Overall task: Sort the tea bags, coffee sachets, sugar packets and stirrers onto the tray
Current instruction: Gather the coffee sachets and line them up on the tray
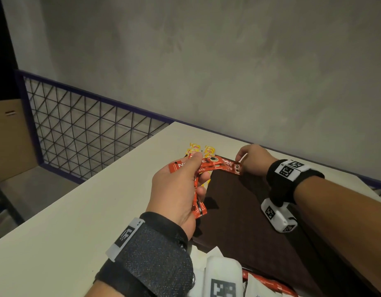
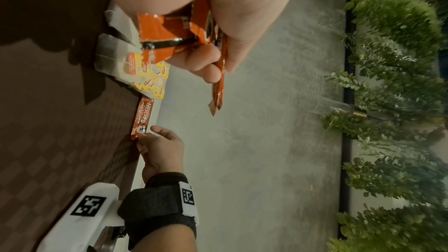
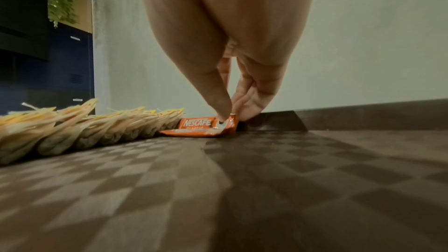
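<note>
Grey plaster wall [image 1: 206, 61] fills the upper frame above a white bench [image 1: 78, 211] carrying a dark checkered tray [image 3: 266, 189]. Centre frame, the left hand [image 1: 176, 189] grips several coffee sachets [image 1: 198, 202]; the right hand [image 1: 251, 159] pinches one sachet [image 3: 201, 125] on the tray's far edge beside the tea bags [image 3: 97, 127].

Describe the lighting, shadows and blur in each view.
Head view: dim room, the left hand throws soft shadows on the dark tray, edges bend from the wide lens. Left wrist view: the palm is blown out pale, the plants are smeared. Right wrist view: the near tray surface is blurred, while the coffee sachet under the right hand reads sharply.
</note>
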A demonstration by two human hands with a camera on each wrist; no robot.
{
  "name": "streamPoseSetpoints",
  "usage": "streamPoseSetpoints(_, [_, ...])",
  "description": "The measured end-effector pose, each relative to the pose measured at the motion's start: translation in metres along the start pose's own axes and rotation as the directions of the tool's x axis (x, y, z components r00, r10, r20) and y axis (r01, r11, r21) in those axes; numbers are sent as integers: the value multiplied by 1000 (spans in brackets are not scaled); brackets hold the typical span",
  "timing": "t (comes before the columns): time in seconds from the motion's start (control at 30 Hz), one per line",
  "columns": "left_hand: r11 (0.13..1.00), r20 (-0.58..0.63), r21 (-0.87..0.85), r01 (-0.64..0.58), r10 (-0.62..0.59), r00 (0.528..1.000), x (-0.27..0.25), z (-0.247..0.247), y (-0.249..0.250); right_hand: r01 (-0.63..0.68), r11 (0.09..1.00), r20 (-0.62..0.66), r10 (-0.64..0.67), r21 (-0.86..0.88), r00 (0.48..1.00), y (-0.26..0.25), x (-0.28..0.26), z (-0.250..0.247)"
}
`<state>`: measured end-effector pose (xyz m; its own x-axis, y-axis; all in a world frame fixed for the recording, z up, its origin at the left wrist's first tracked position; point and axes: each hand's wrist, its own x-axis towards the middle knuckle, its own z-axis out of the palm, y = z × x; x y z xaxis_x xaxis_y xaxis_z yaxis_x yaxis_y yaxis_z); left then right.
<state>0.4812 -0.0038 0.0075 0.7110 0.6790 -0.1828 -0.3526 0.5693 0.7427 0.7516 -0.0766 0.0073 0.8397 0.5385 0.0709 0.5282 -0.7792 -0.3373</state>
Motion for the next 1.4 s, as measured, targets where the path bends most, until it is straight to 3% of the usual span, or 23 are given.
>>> streamPoseSetpoints(0.2, [1000,13,12,3,-4,1000,0,0,-2,-29,999,-39,30,32,999,4,-3,-5])
streamPoseSetpoints(0.4, [1000,6,0,2,-2,1000,0,1,-2,-75,997,143,77,-25,987,-1,-11,0])
streamPoseSetpoints(0.7, [1000,-1,-15,5,-5,1000,-1,2,-1,-99,995,150,101,-22,984,-6,-8,1])
streamPoseSetpoints(0.87, [1000,4,-13,8,-8,1000,0,1,-1,-49,995,91,57,-88,994,-8,-10,2])
streamPoseSetpoints(0.97, [1000,-1,-12,4,-4,1000,1,1,-1,49,975,27,-45,-215,999,-9,-9,3])
streamPoseSetpoints(1.07, [1000,-6,-9,-2,2,1000,2,0,-2,120,973,0,-122,-196,992,-11,-5,6])
streamPoseSetpoints(1.2, [1000,3,-4,-3,3,1000,3,0,-4,183,957,39,-179,-225,983,-15,-1,12])
streamPoseSetpoints(1.4, [1000,10,-2,-13,13,1000,5,-1,-5,152,966,81,-137,-211,987,-15,-3,12])
